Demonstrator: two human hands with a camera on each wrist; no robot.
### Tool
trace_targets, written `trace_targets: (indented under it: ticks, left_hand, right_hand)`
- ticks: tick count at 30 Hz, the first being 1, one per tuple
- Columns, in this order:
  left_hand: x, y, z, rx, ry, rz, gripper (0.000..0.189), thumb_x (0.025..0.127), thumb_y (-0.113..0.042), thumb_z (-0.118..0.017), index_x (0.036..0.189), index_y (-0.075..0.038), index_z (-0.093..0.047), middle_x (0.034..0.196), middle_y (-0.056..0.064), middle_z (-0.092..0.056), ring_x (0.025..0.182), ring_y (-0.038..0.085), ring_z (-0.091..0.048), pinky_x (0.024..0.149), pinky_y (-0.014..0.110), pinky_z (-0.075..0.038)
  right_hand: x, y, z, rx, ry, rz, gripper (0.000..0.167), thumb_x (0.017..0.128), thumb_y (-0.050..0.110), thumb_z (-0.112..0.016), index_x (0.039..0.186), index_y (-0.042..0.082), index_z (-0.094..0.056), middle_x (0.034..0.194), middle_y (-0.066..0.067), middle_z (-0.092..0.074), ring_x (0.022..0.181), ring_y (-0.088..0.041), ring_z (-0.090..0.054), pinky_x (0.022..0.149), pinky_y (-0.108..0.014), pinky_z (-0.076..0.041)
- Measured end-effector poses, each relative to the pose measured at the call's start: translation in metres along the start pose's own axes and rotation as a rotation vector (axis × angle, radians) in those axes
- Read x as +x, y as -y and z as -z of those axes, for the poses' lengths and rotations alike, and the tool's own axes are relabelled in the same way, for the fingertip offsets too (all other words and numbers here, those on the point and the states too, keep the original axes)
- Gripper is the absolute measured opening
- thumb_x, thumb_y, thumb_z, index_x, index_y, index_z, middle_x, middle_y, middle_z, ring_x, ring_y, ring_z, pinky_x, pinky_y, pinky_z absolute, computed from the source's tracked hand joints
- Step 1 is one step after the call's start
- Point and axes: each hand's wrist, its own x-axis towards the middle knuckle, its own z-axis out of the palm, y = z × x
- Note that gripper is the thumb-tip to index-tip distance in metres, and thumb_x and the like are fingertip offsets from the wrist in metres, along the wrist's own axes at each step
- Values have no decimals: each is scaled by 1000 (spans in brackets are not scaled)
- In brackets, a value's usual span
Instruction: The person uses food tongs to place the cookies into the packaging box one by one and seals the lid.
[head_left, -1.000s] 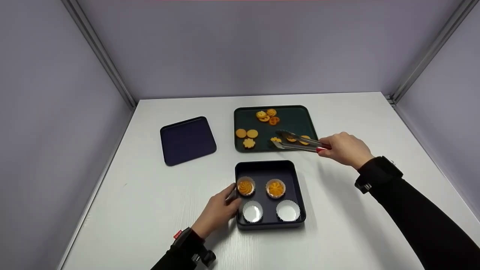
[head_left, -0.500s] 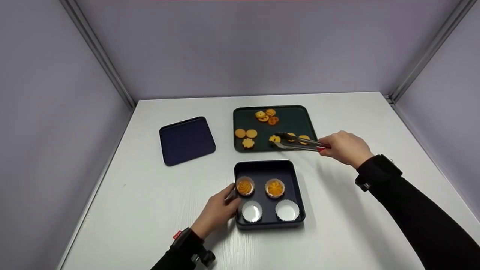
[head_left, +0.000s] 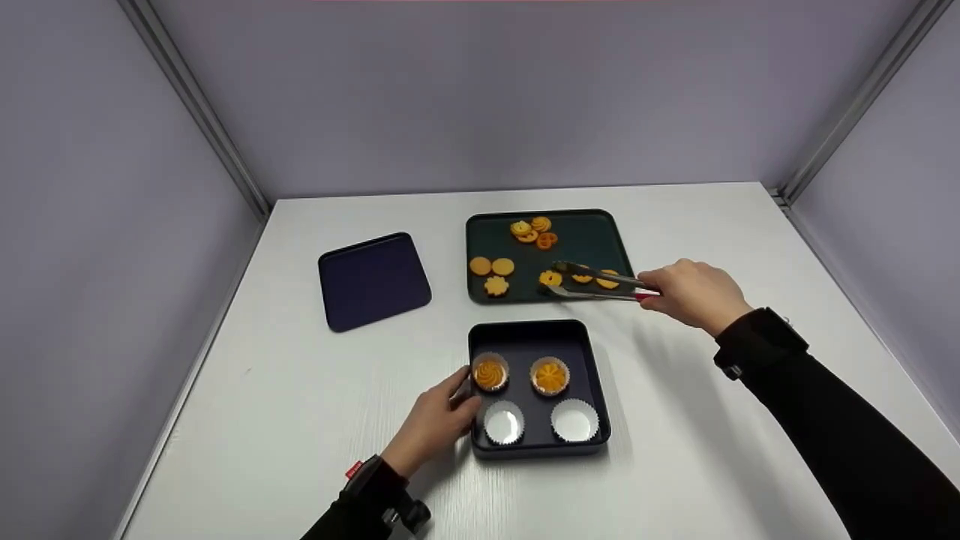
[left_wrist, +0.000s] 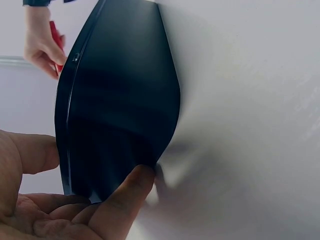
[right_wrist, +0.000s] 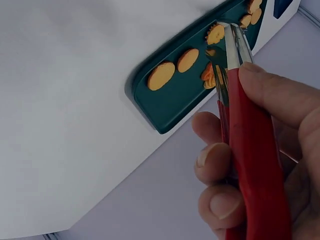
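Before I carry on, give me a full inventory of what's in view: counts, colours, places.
Green tray: 1, dark green, far side, centre
Cookies: about ten, yellow to orange, on the green tray, some overlapping
Tongs: 1, silver with red handles, tips at a near-edge cookie
Box: 1, dark navy, nearer than the green tray
Paper cups: 4, white, inside the box; far two hold one orange cookie each
Flat tray: 1, dark purple-blue, left of the green tray
Table: 1, white, underneath
Walls: 3, grey-lilac, back and sides
Sleeves: 2, black, on both arms
Wristbands: 2, black, one per wrist
Left hand: 1, bare, holding the box's left side
Right hand: 1, bare, gripping the tongs
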Motion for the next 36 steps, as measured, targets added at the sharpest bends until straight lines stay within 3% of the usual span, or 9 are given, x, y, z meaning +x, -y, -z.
trace_targets:
  ticks: [11,18,29,33,36]
  left_hand:
    - [-1,0,1,3,-1,-7,63,102,-21,-61,157,-1,-37,153,31,-42,136,42,-50,87,35,-59]
    - [-2,-2,2,-11,-1,0,64,102,-23,-62,157,-1,-37,153,32,-42,133,42,-52,81,32,-60]
    - [-1,0,2,-34,2,-19,65,102,-21,-62,157,2,-36,153,32,-41,134,43,-51,81,32,-61]
    - [0,1,0,-28,-2,-14,64,102,-20,-61,157,1,-36,154,30,-41,135,43,-50,87,35,-60]
    - [0,1,0,-8,-7,-12,63,102,-21,-61,157,0,-37,154,29,-42,137,42,-48,90,38,-59]
  right_hand:
    - [2,3,3,13,43,-10,11,89,17,-80,83,18,-71,71,4,-65,63,-16,-53,55,-33,-40]
    - [0,4,1,-44,-16,21,2,92,13,-76,92,15,-76,80,-2,-72,68,-20,-61,58,-37,-46]
    - [-4,-3,-3,-28,-82,11,6,93,13,-74,97,17,-77,86,-3,-76,71,-23,-65,57,-39,-48]
    - [-7,-9,-2,13,-115,4,9,94,15,-74,102,17,-78,91,-4,-78,76,-24,-68,60,-41,-50]
    - [-10,-18,2,121,-104,-10,11,96,17,-73,105,16,-79,91,-2,-77,72,-18,-63,61,-36,-47]
